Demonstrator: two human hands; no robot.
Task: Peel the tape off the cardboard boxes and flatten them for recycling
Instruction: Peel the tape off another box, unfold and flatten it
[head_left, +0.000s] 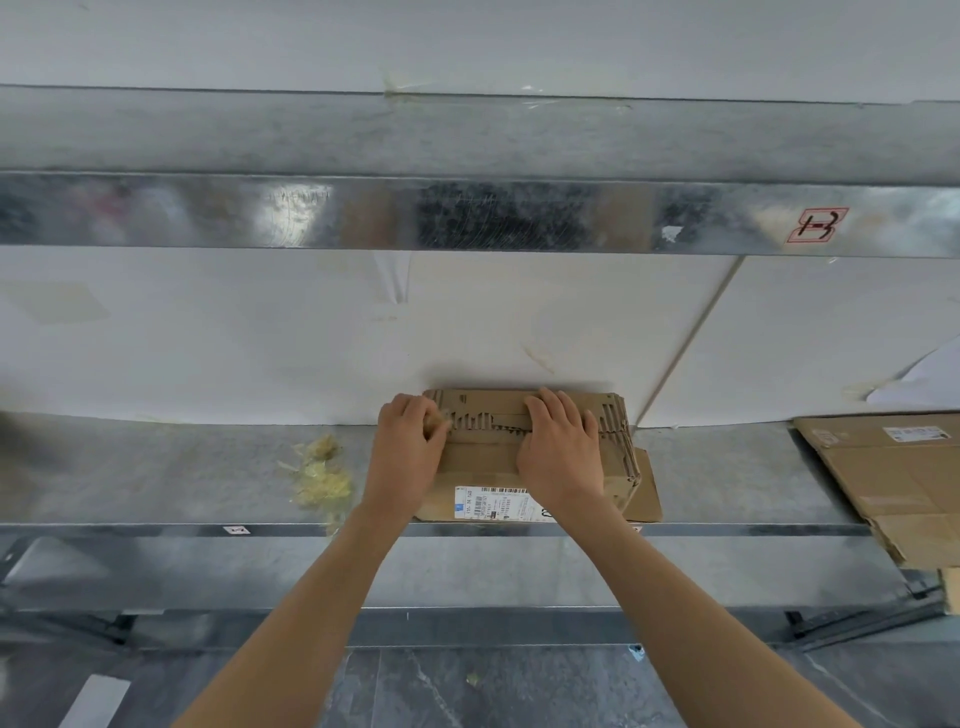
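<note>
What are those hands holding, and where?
The left hand pinches the cardboard box at its torn top's left end. The right hand only presses flat on it.

A wide bare stretch of the shelf (156, 467) is left open to the left of the tape scraps (319, 475), only a narrow strip is left between them and the cardboard box (483, 462), and a further gap is bounded on the right by the flattened cardboard (893, 478). Approach from above is capped by the upper beam (363, 213), and reach to the rear is stopped by the white wall panel (208, 338), against which the box's far edge is set. The box's top is taken up by the left hand (410, 447), curled at its left edge, and the right hand (558, 447), laid flat.
</note>
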